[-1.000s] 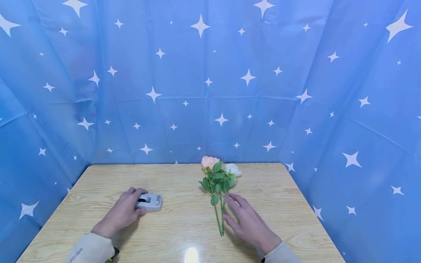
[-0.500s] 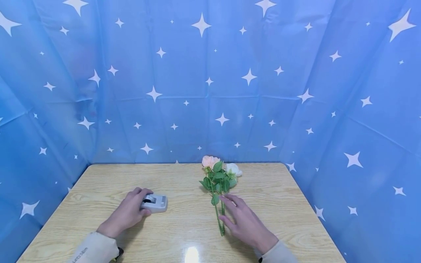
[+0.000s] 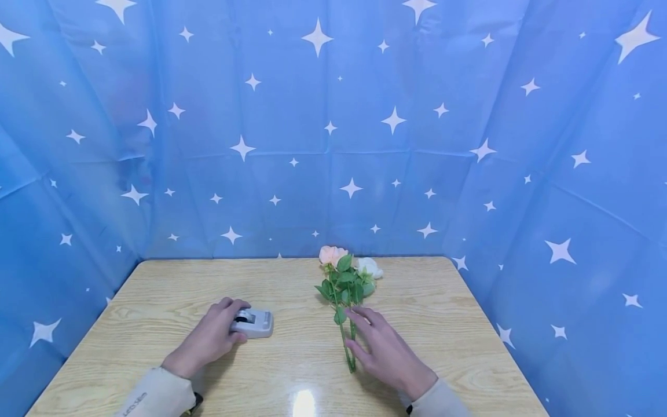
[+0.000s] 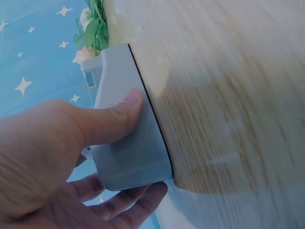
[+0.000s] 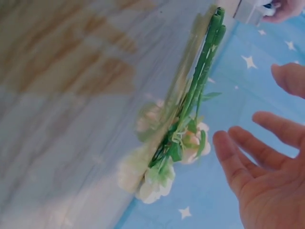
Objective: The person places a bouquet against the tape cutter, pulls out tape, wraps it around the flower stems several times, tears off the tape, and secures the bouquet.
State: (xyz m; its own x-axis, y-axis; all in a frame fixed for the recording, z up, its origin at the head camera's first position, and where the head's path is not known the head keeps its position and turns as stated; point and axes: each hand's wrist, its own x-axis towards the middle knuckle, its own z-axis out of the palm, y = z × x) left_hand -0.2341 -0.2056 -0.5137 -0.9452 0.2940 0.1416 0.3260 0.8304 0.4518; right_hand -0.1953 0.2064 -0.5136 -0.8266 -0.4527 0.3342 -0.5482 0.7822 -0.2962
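Note:
My left hand (image 3: 210, 335) grips a grey tape dispenser (image 3: 259, 324) standing on the table, left of the middle. In the left wrist view the thumb lies along the flat side of the dispenser (image 4: 128, 162), and the fingers go round its far side. A small bunch of artificial flowers (image 3: 346, 284) lies on the table, with a pink and a white bloom toward the far edge and green stems toward me. Beside the stems is my right hand (image 3: 388, 353), fingers spread and loosely bent. The right wrist view shows a gap between the fingertips and the flowers (image 5: 186, 129).
The wood-grain table (image 3: 292, 376) has its far edge against a blue curtain (image 3: 292, 116) with white stars, which also hangs along both sides. A bright light reflection shows near the front of the tabletop.
The left hand has slid the tape dispenser to the right along the table. The right hand has shifted slightly left toward the stems. The flowers lie as before.

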